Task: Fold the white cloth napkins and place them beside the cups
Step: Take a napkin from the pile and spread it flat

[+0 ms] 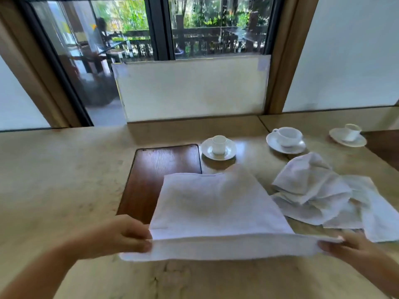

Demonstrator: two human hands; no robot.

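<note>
A white cloth napkin [216, 208] is spread over the table in front of me, its near edge doubled over. My left hand [121, 236] pinches the near left corner and my right hand [354, 249] pinches the near right corner. To the right lies a crumpled heap of more white napkins [319, 195]. Three white cups on saucers stand behind: one in the middle [219, 144], one to its right [288, 137], one at the far right [352, 132].
The beige stone table [64, 180] has a dark wooden inset panel [159, 169] partly under the napkin. A white board [194, 89] leans against the window at the table's far edge. A dark wooden surface [386, 145] adjoins the table at the far right.
</note>
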